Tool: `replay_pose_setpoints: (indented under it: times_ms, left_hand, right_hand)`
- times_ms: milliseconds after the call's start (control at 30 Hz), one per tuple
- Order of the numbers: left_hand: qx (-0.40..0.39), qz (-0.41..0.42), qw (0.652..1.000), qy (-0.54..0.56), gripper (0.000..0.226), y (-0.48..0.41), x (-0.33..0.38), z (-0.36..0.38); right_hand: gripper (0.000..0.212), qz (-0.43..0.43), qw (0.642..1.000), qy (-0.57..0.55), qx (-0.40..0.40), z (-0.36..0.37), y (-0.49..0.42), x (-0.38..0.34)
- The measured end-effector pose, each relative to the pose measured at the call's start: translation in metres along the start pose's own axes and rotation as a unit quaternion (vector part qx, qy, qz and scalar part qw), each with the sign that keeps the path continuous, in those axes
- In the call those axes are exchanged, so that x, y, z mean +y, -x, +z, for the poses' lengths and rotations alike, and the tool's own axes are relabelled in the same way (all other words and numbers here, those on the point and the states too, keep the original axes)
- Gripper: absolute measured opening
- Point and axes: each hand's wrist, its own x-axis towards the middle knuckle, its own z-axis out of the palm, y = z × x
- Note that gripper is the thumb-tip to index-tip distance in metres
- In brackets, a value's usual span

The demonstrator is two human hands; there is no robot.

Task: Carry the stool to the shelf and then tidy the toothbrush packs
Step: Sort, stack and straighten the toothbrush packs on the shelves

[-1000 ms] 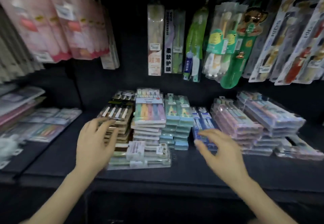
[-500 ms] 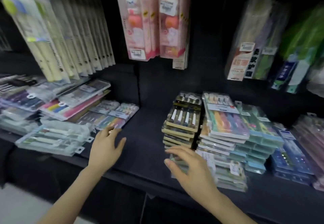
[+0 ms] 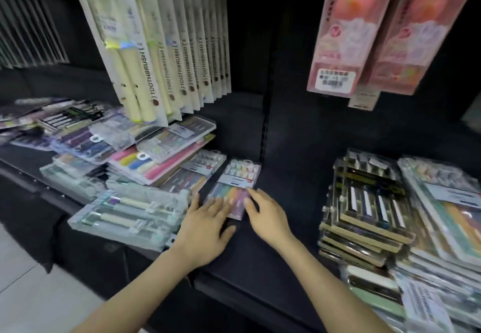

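Observation:
A pastel multicolour toothbrush pack (image 3: 235, 187) lies flat on the black shelf (image 3: 260, 267) near its middle. My left hand (image 3: 205, 226) rests with spread fingers on the pack's near left part. My right hand (image 3: 268, 215) touches its right edge with the fingertips. Neither hand is closed around it. Left of it lie loose, skewed packs, among them a clear pack with pale brushes (image 3: 130, 215) at the shelf's front and a pink and yellow pack (image 3: 145, 163). The stool is out of sight.
A tall neat stack of gold-edged packs (image 3: 364, 213) stands at the right, with more stacks (image 3: 442, 228) beside it. White "TOOTHBRUSH" packs (image 3: 161, 46) and pink packs (image 3: 364, 33) hang above. A pale tiled floor (image 3: 26, 293) shows at the lower left.
My view has swung left along the shelf. Both hands moved from the right-hand stacks to the pastel pack, with the right hand crossing over to meet the left.

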Motion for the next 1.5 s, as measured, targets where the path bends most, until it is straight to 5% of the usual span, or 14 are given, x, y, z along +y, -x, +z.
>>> replay_pose_setpoints:
  times_ms: [233, 400, 533, 667, 833, 1033, 1300, 1433, 1500]
  left_hand:
    - [0.100, 0.001, 0.988, 0.119, 0.057, 0.017, -0.044, -0.012]
    - [0.050, -0.077, 0.989, 0.112, 0.074, 0.040, -0.094, -0.019]
    - [-0.012, -0.128, 0.983, 0.132, 0.090, 0.053, -0.124, -0.023]
    - [-0.056, -0.155, 0.977, 0.135, 0.096, 0.075, -0.142, -0.015]
    - [-0.046, -0.137, 0.987, 0.077, 0.101, 0.101, -0.126, -0.008]
    - [-0.049, -0.087, 0.995, 0.030, 0.068, 0.098, -0.073, -0.015]
    - [-0.041, -0.111, 0.993, -0.023, 0.084, 0.073, -0.023, -0.025]
    - [-0.030, -0.144, 0.989, 0.018, 0.080, 0.057, -0.012, -0.032]
    - [0.016, -0.085, 0.989, 0.121, 0.076, 0.055, 0.004, -0.037]
  right_hand:
    - [0.048, 0.043, 0.995, 0.081, 0.036, 0.024, 0.002, -0.007]
    - [0.060, 0.045, 0.995, 0.064, 0.061, 0.018, 0.050, -0.005]
    - [0.046, 0.094, 0.991, 0.068, 0.072, 0.010, 0.069, -0.015]
    - [0.074, 0.110, 0.988, 0.088, 0.057, 0.018, 0.075, -0.029]
    - [0.065, 0.119, 0.989, 0.079, 0.041, 0.017, 0.089, -0.036]
    - [0.050, 0.127, 0.984, 0.104, 0.071, 0.016, 0.115, -0.026]
    - [0.043, 0.171, 0.978, 0.080, 0.086, 0.000, 0.126, -0.010]
    - [0.053, 0.209, 0.960, 0.144, 0.120, 0.003, 0.115, -0.017]
    - [0.066, 0.221, 0.956, 0.142, 0.128, 0.007, 0.106, -0.018]
